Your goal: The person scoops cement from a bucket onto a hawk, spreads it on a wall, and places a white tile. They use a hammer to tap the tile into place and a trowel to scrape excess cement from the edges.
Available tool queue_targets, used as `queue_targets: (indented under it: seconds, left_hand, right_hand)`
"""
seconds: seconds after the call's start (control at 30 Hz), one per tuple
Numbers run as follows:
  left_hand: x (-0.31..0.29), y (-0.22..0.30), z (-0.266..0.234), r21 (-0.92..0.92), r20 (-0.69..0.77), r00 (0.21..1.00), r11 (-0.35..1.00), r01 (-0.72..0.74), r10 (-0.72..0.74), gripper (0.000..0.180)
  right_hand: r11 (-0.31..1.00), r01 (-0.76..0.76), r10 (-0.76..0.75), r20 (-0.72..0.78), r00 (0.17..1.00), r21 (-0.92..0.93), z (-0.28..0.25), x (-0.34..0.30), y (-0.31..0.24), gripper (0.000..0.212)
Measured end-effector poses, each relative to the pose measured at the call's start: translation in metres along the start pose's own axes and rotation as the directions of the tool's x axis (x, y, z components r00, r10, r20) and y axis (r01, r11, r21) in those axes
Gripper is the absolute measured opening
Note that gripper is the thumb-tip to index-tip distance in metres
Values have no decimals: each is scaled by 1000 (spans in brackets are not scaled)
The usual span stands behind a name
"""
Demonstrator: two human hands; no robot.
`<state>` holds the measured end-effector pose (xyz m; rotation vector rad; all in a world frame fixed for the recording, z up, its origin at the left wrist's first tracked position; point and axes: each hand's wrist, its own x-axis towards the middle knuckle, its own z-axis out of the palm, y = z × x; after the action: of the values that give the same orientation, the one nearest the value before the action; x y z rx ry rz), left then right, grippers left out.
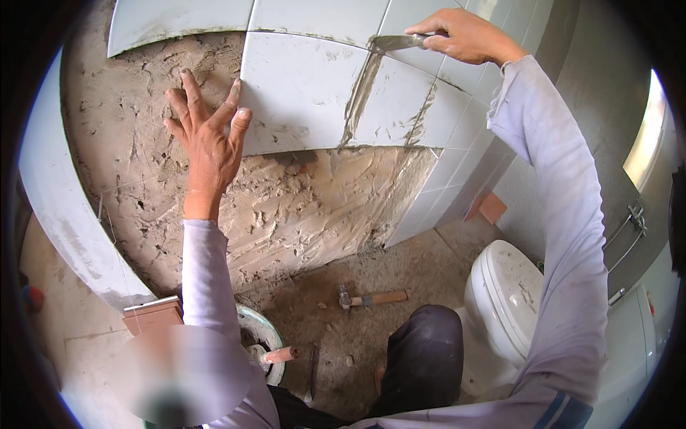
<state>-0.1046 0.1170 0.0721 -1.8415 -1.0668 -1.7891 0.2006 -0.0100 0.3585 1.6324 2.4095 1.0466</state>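
Note:
My right hand (468, 37) is closed around the handle of a putty knife (397, 43). Its blade meets the top of the joint between two white wall tiles, where a streak of grey paste (363, 96) runs down the seam. To the left, my left hand (209, 143) has its fingers spread over the rough mortar wall (307, 207). One fingertip touches the left edge of a white tile (300, 93). Another smear of paste (423, 114) marks a seam farther right.
On the dirty floor lies a hammer (386, 297) with a wooden handle. A bucket (277, 325) stands below my left forearm, a tool's orange handle (280, 354) over its rim. A white toilet (511, 282) is at the right. Reddish tiles (153, 316) sit lower left.

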Motion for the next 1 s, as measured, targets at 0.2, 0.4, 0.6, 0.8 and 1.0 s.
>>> queue_targets:
  seconds: [0.2,0.4,0.6,0.8,1.0]
  left_hand:
    - [-16,10,4,180,-21,999,983,30,-26,69]
    - [-71,71,4,-48,302,947,994,-94,104,97]
    - [-107,97,2,-64,552,816,985,-162,171,106]
    - [-120,109,16,-130,582,777,971,-199,237,103]
    - [-129,110,34,-150,546,812,978,-146,205,100]
  right_hand:
    - [984,-69,26,-248,968,-167,-25,-17,-15,37]
    - [901,67,37,-230,972,429,-19,-29,-122,34]
    - [768,74,3,-120,993,636,-1,7,-164,31]
    - [856,155,-65,-196,979,493,13,47,-163,32]
    - [946,180,-123,-214,969,269,13,55,-157,36]
